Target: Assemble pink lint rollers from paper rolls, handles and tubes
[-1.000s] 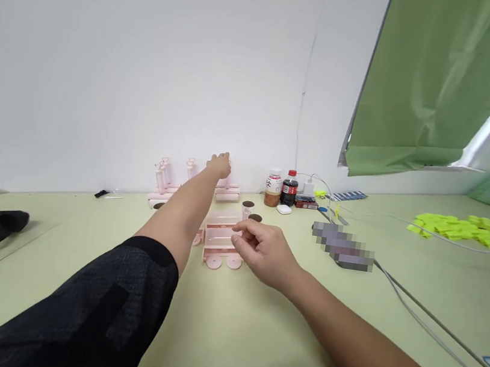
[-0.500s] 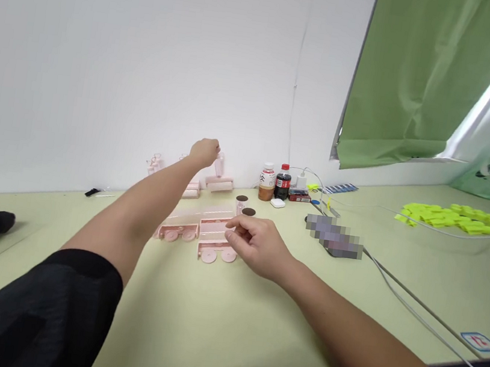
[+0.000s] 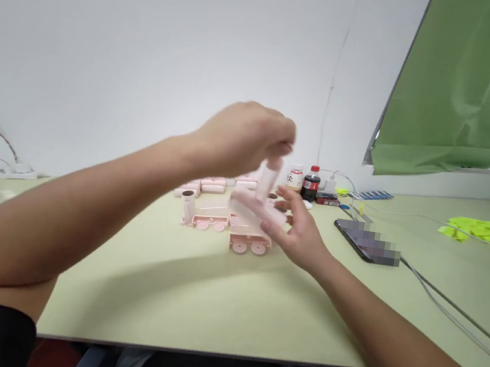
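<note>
Pink roller [image 3: 256,208] x1, left hand [image 3: 244,138] grip pinching handle, right hand [image 3: 299,234] spread under, 2 wheeled carts [image 3: 229,230]

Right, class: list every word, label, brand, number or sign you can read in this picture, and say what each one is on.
No text here reads clearly.
Small bottle: white label with a dark mark, too small to read.
Dark soda bottle: red label, lettering too blurred to read.
Phone: screen pixelated, unreadable.
Blue strip by the wall: print too small.
Pink roller in the left hand, by the right hand: no lettering visible.
</note>
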Tool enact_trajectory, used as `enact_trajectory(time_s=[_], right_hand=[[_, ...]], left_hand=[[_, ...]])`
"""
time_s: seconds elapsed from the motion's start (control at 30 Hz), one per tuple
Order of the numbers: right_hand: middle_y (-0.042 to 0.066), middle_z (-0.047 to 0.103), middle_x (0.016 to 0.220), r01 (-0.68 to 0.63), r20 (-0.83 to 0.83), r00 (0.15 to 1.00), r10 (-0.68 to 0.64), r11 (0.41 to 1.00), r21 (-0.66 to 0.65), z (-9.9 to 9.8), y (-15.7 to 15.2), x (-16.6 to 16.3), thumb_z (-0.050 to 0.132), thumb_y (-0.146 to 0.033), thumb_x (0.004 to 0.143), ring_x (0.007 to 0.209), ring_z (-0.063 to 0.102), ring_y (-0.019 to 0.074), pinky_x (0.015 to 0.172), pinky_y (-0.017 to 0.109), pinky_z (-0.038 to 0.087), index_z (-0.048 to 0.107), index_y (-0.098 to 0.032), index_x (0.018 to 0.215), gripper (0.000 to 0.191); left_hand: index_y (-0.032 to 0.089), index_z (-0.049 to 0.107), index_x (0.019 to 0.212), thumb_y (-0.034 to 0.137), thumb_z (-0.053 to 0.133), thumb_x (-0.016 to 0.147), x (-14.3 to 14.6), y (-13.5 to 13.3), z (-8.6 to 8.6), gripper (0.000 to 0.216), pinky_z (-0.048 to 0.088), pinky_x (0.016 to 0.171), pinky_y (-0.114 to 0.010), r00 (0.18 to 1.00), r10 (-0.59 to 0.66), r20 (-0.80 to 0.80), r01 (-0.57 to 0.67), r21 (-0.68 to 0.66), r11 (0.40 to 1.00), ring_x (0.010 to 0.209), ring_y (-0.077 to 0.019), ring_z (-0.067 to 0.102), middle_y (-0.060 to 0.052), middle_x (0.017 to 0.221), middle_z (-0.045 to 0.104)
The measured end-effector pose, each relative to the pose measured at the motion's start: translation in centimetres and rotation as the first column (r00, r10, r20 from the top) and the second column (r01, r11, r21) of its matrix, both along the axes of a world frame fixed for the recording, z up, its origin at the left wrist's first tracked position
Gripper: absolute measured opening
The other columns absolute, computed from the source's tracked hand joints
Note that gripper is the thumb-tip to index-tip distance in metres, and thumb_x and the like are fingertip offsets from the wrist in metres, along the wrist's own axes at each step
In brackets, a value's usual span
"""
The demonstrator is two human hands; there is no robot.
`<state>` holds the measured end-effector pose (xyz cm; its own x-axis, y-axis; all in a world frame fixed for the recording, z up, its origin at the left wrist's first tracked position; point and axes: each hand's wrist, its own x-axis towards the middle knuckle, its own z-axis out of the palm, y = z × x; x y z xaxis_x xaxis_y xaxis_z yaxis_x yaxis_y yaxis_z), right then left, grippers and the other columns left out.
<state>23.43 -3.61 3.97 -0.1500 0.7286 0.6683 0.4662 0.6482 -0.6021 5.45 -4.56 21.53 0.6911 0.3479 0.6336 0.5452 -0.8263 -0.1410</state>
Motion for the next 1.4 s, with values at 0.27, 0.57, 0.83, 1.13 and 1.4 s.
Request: enact_trajectory(time_s=[0.27,0.57,0.83,1.13,1.4], right_hand=[[0.005,0.07,0.093,-0.112,-0.075,0.992,0.097,0.963,-0.245,-1.2,-0.5,-1.1,0.061,-0.036,0.082,0.081,0.064,0.0236,0.064,0.032,0.052,0.065,-0.02,0.112,0.035],[0.007,0.063,0.097,-0.036,-0.461,0.886,-0.04,0.987,-0.155,-0.7,1.0,0.3,0.064,-0.049,0.077,0.079,0.06,0.0235,0.059,0.034,0.054,0.059,-0.018,0.114,0.049],[0.007,0.065,0.107,0.047,-0.292,0.956,-0.041,0.999,0.014,-1.7,1.2,0.6,0.064,-0.045,0.079,0.101,0.058,0.0273,0.089,0.04,0.047,0.062,-0.02,0.106,0.037],[0.006,0.064,0.108,0.036,-0.333,0.942,-0.03,0.999,0.012,-1.5,1.2,0.7,0.063,-0.047,0.08,0.101,0.058,0.0273,0.088,0.041,0.047,0.06,-0.021,0.108,0.038],[0.008,0.066,0.103,-0.247,-0.55,0.829,0.098,0.948,-0.203,-2.0,0.5,-1.2,0.057,-0.055,0.085,0.087,0.064,0.0229,0.069,0.035,0.054,0.05,-0.023,0.117,0.046]], left_hand=[[0.025,0.064,0.106,0.028,0.043,0.096,0.6,-1.3,-4.7,0.023,0.051,0.076,-0.029,0.989,-0.086,0.117,0.089,-0.022,0.996,0.089,-0.0153,0.066,-0.001,0.098,0.07],[0.014,0.036,0.144,0.021,0.03,0.096,-5.5,7.4,-16.5,0.049,0.047,0.093,-0.033,0.865,0.446,-0.228,-0.501,-0.414,0.76,0.122,-0.0244,0.055,-0.014,0.138,0.054],[0.015,0.05,0.131,0.017,0.052,0.084,-4.6,13.7,-17.3,0.047,0.047,0.088,-0.04,0.703,0.488,-0.518,-0.705,-0.416,0.575,0.108,-0.0311,0.062,-0.018,0.121,0.064],[0.021,0.05,0.132,0.023,0.055,0.083,-6.0,14.6,-17.2,0.049,0.044,0.098,-0.041,0.756,0.464,-0.462,-0.651,-0.453,0.61,0.117,-0.0291,0.057,-0.012,0.129,0.061],[0.017,0.046,0.126,0.056,0.023,0.097,-1.8,4.3,-16.7,0.054,0.054,0.073,-0.034,0.864,0.243,0.44,0.265,-0.81,0.523,0.095,-0.022,0.067,-0.014,0.12,0.062]])
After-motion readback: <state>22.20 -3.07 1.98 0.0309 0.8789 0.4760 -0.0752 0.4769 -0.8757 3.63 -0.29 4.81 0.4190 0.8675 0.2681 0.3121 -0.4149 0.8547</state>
